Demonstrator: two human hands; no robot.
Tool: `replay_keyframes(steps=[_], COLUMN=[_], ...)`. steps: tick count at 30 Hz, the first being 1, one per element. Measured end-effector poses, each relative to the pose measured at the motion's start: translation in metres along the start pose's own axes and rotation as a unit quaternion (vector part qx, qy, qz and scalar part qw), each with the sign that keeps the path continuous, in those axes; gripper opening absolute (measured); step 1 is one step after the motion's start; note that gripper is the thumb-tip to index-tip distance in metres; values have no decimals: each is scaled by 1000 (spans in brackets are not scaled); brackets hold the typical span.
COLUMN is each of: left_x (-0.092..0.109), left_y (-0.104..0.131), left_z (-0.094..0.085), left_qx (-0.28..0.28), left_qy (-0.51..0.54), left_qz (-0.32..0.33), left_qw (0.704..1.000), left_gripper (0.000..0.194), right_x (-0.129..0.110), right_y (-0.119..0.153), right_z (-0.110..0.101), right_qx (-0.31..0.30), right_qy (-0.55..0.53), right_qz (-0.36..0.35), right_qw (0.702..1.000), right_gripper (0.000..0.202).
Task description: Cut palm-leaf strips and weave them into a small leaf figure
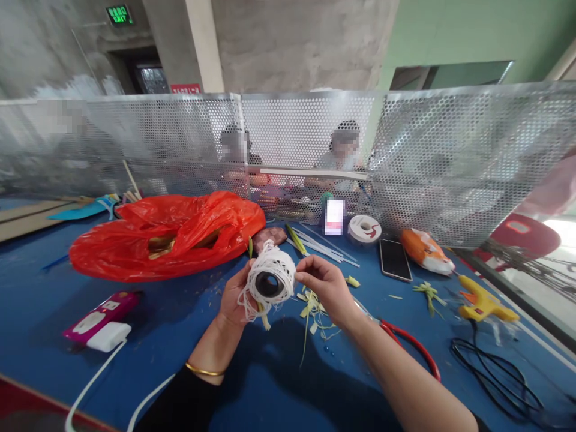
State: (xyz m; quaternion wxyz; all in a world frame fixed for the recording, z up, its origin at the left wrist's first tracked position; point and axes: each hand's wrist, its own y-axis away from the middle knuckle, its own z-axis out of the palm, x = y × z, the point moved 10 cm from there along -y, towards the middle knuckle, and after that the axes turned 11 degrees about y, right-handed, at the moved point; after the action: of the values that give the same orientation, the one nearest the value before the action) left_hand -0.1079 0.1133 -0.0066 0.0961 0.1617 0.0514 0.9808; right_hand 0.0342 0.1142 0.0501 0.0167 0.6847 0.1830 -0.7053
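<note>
String roll (282,260): right up close, kinda messy
Left hand (234,297): holding it
Right hand (326,285): fingertips pinched narrow at its edge
Red bag (117,251): left of it

Black sleeves (182,403) on both arms, a narrow gold-coloured bangle (204,371) around the left wrist.

White string roll (281,261), strands straying loose; hollow dark core (262,286) end-on; held aloft.
</note>
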Motion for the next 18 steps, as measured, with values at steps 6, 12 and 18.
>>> replay_keyframes(steps=[6, 12, 18], left_x=[2, 12, 7], left_y=[1, 7, 6], left_z=[5, 13, 13], left_qx=[-15, -29, -17], left_qy=[-1, 7, 6], left_qz=[10, 43, 41], left_qw=[1000, 999, 999], left_gripper=[25, 26, 28], right_x=[-9, -19, -49], right_y=[1, 1, 16], right_z=[0, -14, -5], right_qx=[-41, 8, 40], right_qy=[-6, 3, 238], right_qz=[-30, -82, -245], right_qw=[999, 997, 939], right_gripper=[17, 11, 16])
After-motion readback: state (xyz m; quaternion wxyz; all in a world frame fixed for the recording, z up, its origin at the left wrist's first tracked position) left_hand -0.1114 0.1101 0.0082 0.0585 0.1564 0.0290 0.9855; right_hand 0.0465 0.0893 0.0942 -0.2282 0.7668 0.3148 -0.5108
